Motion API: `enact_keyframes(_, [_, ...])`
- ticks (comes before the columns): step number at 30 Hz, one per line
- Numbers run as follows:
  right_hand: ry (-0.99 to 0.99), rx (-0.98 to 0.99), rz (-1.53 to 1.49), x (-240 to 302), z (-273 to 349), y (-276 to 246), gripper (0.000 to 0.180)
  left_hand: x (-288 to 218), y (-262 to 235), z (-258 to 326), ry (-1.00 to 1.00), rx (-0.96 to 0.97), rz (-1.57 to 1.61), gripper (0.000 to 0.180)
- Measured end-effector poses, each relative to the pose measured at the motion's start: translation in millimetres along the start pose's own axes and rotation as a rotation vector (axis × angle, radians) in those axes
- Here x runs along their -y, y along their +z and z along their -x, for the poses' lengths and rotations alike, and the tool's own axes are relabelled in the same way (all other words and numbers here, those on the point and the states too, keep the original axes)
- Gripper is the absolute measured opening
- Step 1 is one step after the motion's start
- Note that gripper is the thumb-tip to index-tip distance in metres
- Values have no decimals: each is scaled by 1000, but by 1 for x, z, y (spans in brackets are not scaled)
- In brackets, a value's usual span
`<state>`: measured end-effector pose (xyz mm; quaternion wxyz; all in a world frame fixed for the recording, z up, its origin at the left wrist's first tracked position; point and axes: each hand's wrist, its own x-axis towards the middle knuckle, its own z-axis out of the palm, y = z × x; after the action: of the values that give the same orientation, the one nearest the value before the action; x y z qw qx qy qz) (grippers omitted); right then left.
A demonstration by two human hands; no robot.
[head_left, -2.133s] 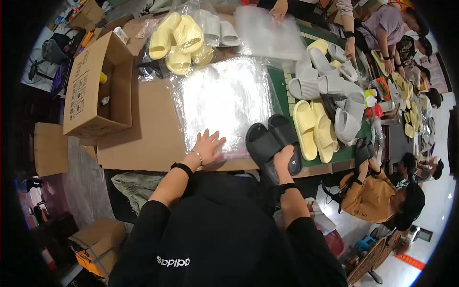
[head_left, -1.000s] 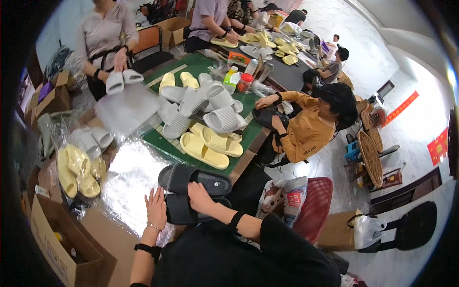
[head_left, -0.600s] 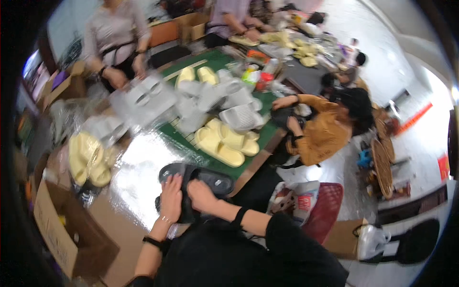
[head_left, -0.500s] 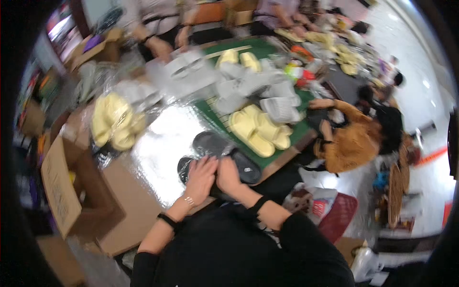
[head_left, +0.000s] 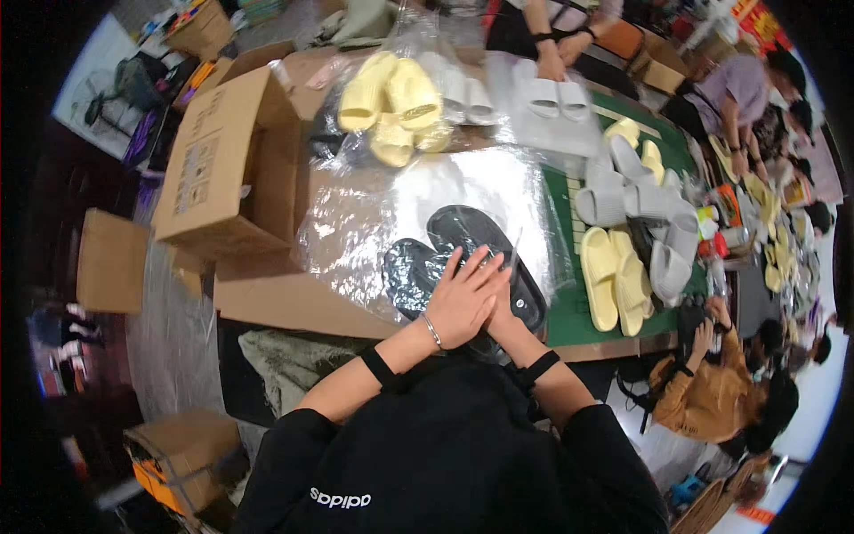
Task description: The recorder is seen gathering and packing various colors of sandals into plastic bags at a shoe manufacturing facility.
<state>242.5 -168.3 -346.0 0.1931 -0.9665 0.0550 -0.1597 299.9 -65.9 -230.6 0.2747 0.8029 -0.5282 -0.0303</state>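
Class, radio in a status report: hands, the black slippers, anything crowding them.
Left hand laid over right hand, both pressing on black slippers. Slippers lying on clear plastic sheet. Yellow slippers close by on the right.

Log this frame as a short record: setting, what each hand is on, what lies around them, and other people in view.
setting: crowded packing table
left hand: laid flat over the right hand, on the black slippers
right hand: mostly hidden under the left, on the same slippers
under the slippers: clear plastic bags
nearby: yellow slippers, grey slippers, open cardboard box
others: a person in an orange top at right; hands holding white slippers at the far side
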Motion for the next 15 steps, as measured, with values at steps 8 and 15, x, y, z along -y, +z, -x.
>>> enact_keyframes(8, [-439,-5,65,54,-20,21,27,6,-16,41,64,109,5,43])
enact_keyframes(15, [-171,212,-358,110,-64,23,26,-21,-17,76,121,131,286,43])
